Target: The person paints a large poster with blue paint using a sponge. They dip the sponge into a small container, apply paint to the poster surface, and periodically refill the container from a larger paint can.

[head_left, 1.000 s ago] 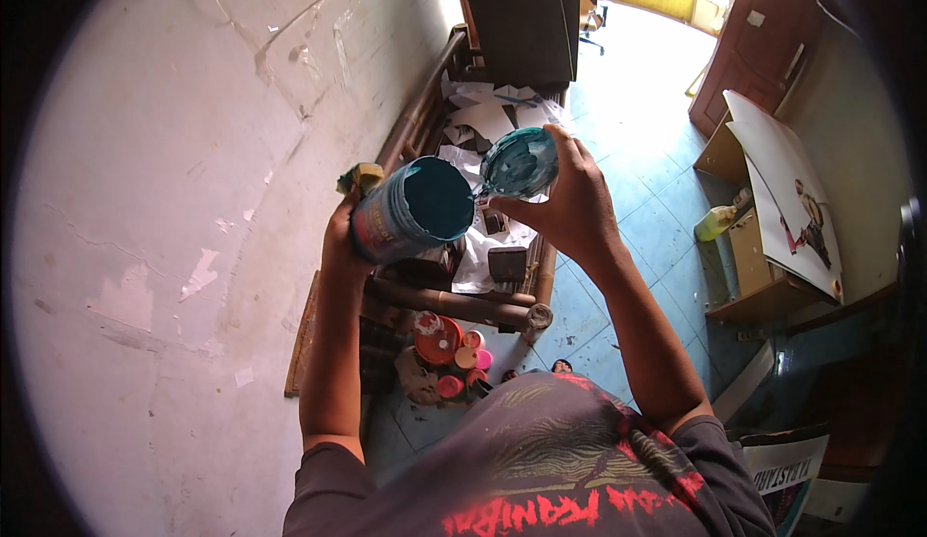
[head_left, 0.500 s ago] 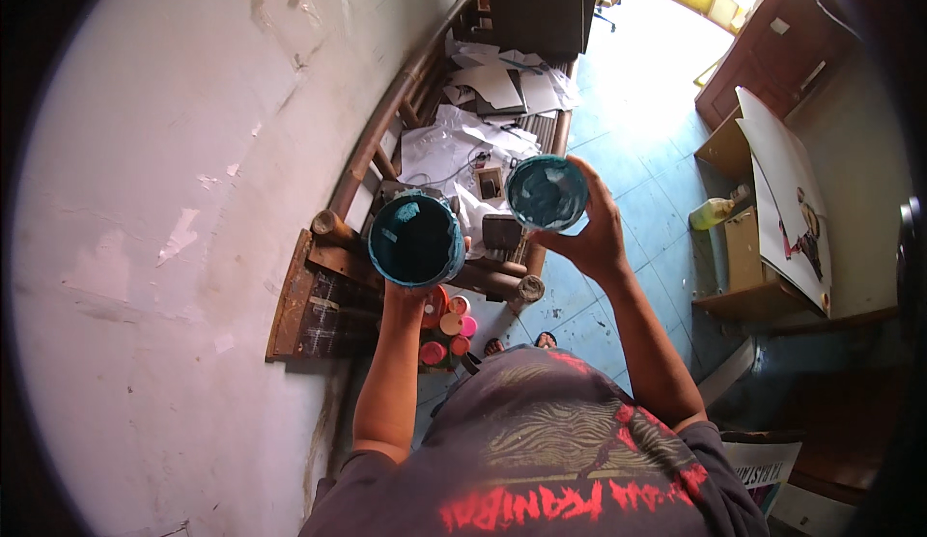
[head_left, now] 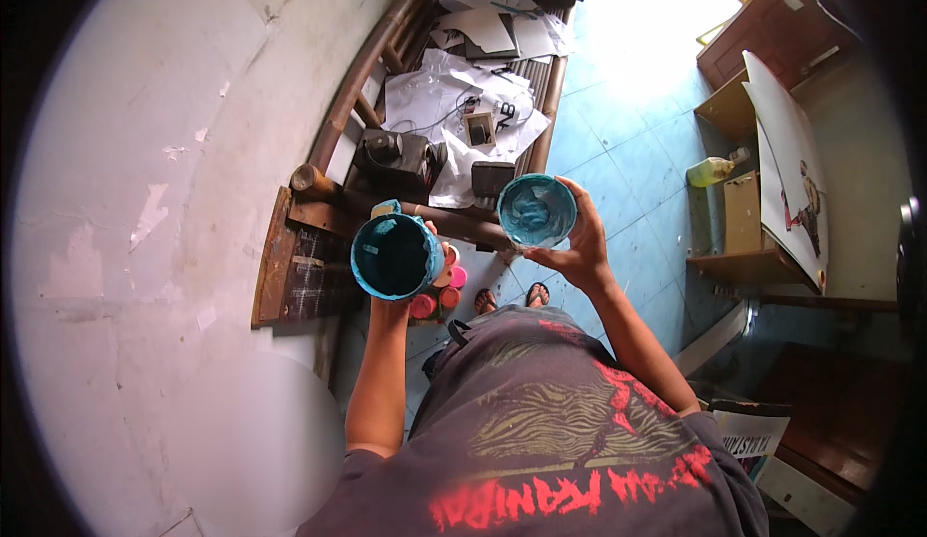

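head view — left fingers (head_left: 443, 244) wrap a teal tub (head_left: 363, 265) (right fingers (head_left: 577, 199) pinch a lid (head_left: 536, 211)).

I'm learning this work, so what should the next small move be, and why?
Probably bring the round, teal-smeared, plastic-looking lid in the right hand toward the cylindrical, teal-rimmed tub in the left hand: the two are held apart, and the tub's mouth is uncovered.

peeling pale wall (head_left: 145, 247), left | bamboo bench (head_left: 553, 102) beside it | blue tiled floor (head_left: 628, 165), far end glaring
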Motion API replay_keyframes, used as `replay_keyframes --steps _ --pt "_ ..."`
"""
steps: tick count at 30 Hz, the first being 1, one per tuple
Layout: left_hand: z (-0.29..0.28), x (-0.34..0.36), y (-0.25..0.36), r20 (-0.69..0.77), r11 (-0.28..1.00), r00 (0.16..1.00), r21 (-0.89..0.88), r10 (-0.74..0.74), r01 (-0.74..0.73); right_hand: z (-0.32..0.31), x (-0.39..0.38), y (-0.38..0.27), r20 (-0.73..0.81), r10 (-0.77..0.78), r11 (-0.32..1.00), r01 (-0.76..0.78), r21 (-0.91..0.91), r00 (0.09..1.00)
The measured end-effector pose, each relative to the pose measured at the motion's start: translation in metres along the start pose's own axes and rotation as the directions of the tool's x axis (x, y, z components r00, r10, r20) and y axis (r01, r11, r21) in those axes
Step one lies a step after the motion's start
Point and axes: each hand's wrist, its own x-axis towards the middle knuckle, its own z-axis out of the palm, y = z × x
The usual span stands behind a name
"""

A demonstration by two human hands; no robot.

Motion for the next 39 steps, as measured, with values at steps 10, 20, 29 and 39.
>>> replay_keyframes --steps 10,20,29,39 --pt "-0.046 -0.035 -0.033 -0.017 0.955 0.965 0.154 0.260 -0.255 -0.038 -0.028 0.069 -0.001 0.079 0.982 -0.078 -0.173 0.997" --pt "-0.111 -0.065 -0.105 -0.013 0.964 0.965 -0.049 0.260 -0.261 -0.081 -0.083 0.141 -0.049 0.222 0.948 -0.228 -0.223 0.974" --pt "-0.125 -0.116 -0.156 -0.301 0.928 0.878 0.151 0.372 -0.342 -0.078 -0.105 0.298 -0.020 0.338 0.771 -0.289 -0.567 0.941" --pt "-0.179 -0.160 -0.154 -0.465 0.957 0.845 0.020 0.266 -0.290 -0.054 -0.096 0.453 -0.058 0.204 0.752 -0.194 -0.630 0.977"
